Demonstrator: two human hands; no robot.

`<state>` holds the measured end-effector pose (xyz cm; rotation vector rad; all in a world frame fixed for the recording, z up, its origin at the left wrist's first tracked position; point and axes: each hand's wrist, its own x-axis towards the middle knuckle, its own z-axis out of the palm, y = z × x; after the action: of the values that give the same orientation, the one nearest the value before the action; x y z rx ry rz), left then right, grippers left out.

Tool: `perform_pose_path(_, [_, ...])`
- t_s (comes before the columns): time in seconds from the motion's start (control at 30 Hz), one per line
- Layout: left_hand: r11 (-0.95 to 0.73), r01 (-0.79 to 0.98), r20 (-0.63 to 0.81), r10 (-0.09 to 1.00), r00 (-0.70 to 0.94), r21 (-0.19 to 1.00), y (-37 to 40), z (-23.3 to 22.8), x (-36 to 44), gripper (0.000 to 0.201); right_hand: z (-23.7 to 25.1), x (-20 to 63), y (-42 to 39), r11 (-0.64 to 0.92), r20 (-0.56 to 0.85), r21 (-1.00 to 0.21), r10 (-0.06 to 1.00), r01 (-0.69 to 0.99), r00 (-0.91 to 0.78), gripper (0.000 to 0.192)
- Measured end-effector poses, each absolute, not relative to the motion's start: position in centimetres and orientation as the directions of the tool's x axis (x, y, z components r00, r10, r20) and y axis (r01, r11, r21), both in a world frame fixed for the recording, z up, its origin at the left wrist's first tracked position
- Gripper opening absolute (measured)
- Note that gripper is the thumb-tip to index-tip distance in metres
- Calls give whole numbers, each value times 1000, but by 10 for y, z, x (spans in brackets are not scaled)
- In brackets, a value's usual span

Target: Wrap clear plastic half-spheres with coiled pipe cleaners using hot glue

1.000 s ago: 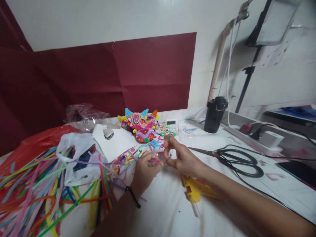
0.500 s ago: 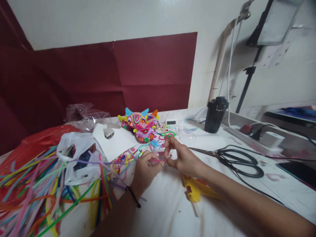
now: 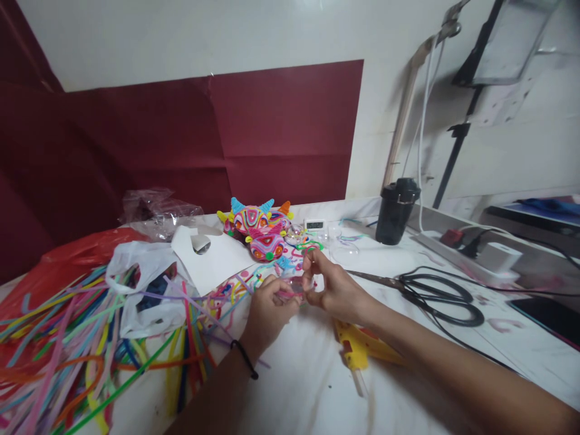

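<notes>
My left hand [image 3: 267, 311] and my right hand [image 3: 333, 289] meet over the white table [image 3: 308, 386], both pinching a small clear plastic piece with pink pipe cleaner on it [image 3: 293, 289]. A black band sits on my left wrist. Just behind the hands lie colourful pipe-cleaner figures with horns [image 3: 258, 228] and loose curled pipe-cleaner bits [image 3: 229, 293]. What exactly the small piece is stays unclear.
A heap of long pipe cleaners [image 3: 67, 338] and plastic bags [image 3: 140, 284] fills the left. A yellow glue gun [image 3: 357, 350] lies under my right forearm. Black scissors [image 3: 435, 293], a dark cup [image 3: 396, 211], a small digital clock [image 3: 313, 225] and cables lie to the right.
</notes>
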<state>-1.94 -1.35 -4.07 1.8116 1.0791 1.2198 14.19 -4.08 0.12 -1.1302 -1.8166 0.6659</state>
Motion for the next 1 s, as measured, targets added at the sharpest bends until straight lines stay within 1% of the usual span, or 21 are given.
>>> perform_pose_path(0.23, [-440, 262, 380, 890, 250, 859, -13, -42, -21, 4, 1, 143, -42, 434, 376, -776, 901, 458, -217, 42])
perform_pose_path(0.37, [-446, 278, 390, 891, 234, 851, -12, -40, -22, 5, 2, 140, -41, 420, 362, -785, 907, 456, -214, 43])
perform_pose_path(0.47, [-428, 257, 378, 898, 224, 866, -12, -38, -23, 5, 4, 138, -41, 411, 354, -786, 912, 463, -208, 44])
perform_pose_path(0.7, [-395, 190, 342, 903, 261, 899, -11, -42, -23, 2, 7, 139, -41, 386, 314, -795, 922, 469, -227, 44])
perform_pose_path(0.87, [-400, 233, 332, 900, 281, 887, -11, -40, -24, 5, 5, 138, -41, 364, 293, -795, 931, 484, -218, 46])
perform_pose_path(0.93, [-380, 237, 318, 912, 259, 894, -11, -38, -24, 6, 5, 138, -40, 362, 294, -794, 932, 489, -213, 45])
perform_pose_path(1.0, [-308, 202, 262, 939, 223, 930, -11, -36, -24, 7, 4, 140, -39, 381, 312, -805, 924, 454, -222, 44])
